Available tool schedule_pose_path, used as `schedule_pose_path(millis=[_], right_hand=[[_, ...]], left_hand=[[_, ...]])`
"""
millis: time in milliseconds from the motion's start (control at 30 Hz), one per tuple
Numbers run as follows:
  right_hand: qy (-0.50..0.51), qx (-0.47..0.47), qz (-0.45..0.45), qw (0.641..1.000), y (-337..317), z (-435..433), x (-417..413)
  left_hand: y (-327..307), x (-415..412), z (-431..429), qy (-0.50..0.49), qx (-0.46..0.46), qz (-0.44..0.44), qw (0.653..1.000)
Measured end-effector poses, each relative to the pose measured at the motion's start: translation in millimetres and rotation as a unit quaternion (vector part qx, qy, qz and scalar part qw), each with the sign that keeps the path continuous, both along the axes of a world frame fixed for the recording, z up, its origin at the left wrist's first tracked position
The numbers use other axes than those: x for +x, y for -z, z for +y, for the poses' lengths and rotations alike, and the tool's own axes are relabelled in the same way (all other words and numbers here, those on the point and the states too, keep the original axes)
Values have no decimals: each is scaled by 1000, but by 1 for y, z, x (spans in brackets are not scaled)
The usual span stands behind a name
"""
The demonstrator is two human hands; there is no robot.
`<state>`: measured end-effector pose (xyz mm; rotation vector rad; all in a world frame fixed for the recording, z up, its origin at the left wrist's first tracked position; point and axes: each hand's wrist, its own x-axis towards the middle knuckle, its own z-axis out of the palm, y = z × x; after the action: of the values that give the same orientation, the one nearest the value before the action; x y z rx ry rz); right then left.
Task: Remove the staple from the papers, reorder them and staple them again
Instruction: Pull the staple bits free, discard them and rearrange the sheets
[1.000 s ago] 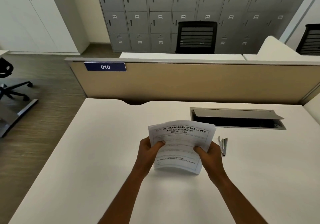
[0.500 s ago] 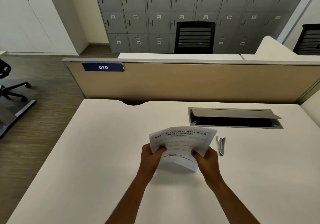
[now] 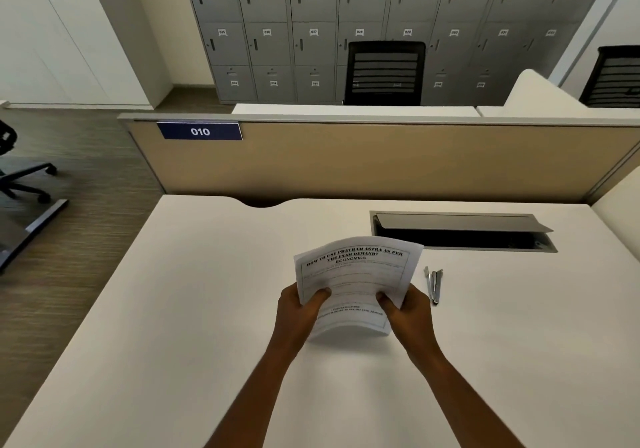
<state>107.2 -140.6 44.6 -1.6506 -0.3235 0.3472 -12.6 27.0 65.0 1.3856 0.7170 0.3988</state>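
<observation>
Left hand (image 3: 299, 312) and right hand (image 3: 408, 312) each pinch the papers (image 3: 356, 274), thumbs on top, stapler (image 3: 433, 284) idle just right of them, so restapling looks undone to me, any staple too small to see

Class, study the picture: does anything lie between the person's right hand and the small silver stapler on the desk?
Nothing visible does. The small silver metal stapler lies on the flat white desk just right of the right hand, apart from it. That hand and the left hand both grip the printed white paper sheets.
</observation>
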Motion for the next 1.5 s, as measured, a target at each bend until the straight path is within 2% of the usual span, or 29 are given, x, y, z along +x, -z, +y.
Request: schedule_pose_path(millis=[167,267,500,700,800,933,1133,1200,1300,1367,1500], right_hand=[[-27,21,-47,998,-32,-5,8],[-38,29,-67,997,-48,-4,10],[-31,41,-59,997,-41,-1,0],[-13,37,-55,998,-36,2,-2],[-9,36,-53,998,-35,4,-3],[-4,24,-69,997,-32,6,-3],[12,31,-66,997,-29,7,-8],[15,32,-62,997,-28,7,-8],[23,22,-66,997,-26,6,-6],[25,18,-66,997,-26,6,-5],[13,18,-80,997,-33,9,-4]], left_hand=[[-38,2,13,37,96,-81,991],[-57,6,11,25,111,-109,988],[-58,15,-4,-88,41,-64,993],[-59,9,-4,-39,94,-82,991],[-53,5,-3,-23,85,-97,991],[-59,9,-5,-65,97,-95,989],[-70,18,-7,-131,87,-46,987],[-66,17,-4,-105,93,-57,988],[-49,10,3,-14,105,-97,990],[-32,3,7,20,110,-86,990],[-21,-1,10,-24,83,-50,995]])
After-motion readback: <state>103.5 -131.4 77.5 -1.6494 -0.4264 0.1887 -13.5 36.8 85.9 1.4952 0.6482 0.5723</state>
